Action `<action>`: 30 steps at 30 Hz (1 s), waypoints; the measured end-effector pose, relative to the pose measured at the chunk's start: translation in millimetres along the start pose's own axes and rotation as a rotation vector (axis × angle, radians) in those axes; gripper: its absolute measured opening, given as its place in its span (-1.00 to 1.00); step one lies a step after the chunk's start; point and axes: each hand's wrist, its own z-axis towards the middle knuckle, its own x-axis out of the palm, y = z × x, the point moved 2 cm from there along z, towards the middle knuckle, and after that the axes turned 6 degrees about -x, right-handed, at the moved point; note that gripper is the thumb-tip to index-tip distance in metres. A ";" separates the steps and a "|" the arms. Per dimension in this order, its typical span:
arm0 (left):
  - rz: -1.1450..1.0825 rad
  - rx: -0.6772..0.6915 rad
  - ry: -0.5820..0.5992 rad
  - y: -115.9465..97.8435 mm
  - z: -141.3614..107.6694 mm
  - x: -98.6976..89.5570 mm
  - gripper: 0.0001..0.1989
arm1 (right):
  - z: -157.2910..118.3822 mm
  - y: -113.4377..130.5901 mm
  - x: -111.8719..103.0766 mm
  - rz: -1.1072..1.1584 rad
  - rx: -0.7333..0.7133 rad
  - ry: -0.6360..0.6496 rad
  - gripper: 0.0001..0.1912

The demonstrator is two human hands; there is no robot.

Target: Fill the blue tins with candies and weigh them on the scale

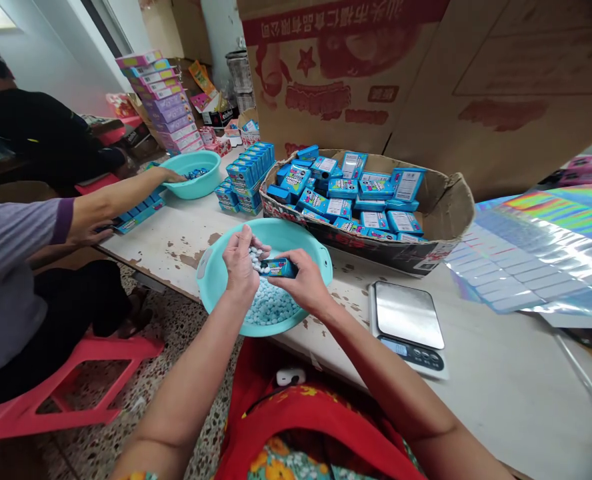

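My right hand (pixel 303 280) grips a small blue candy box (pixel 280 267), held tilted over a turquoise basin (pixel 211 293). My left hand (pixel 242 261) is cupped around a handful of small white candies (pixel 257 259), right against the near end of the box. Below both hands, more pale round candies (pixel 271 304) cover the bottom of the basin. Behind the basin stands a cut-down cardboard box (pixel 446 233) with many blue candy boxes (pixel 343 190) lying in it.
A digital scale (pixel 409 320) sits on the table to the right, with shiny printed sheets (pixel 526 260) beyond it. At left a co-worker's arm (pixel 121 193) reaches into another turquoise basin (pixel 196 188). Blue boxes (pixel 246 177) are stacked nearby. A large carton (pixel 346 73) rises behind.
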 end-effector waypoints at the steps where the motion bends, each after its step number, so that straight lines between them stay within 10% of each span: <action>1: 0.005 0.030 0.016 0.1 1.1 1.4 -0.58 | -0.1 -0.9 0.5 0.016 0.005 0.001 -0.67; 15: 0.046 -0.130 0.048 7.9 7.6 5.1 -0.52 | 0.9 -12.5 5.5 0.173 0.156 0.051 -0.67; 21: 0.197 -0.039 0.103 -12.7 14.4 -10.7 -0.57 | -13.1 -4.9 -32.5 0.464 0.214 -0.048 -0.56; 26: 1.269 -0.084 0.585 21.8 15.0 -33.3 -0.53 | -54.6 -13.4 -103.0 0.549 0.244 -0.295 -0.54; 30: 1.655 0.099 0.949 61.4 1.6 -29.0 -0.40 | -97.8 -51.3 -155.3 0.374 0.301 -0.488 -0.55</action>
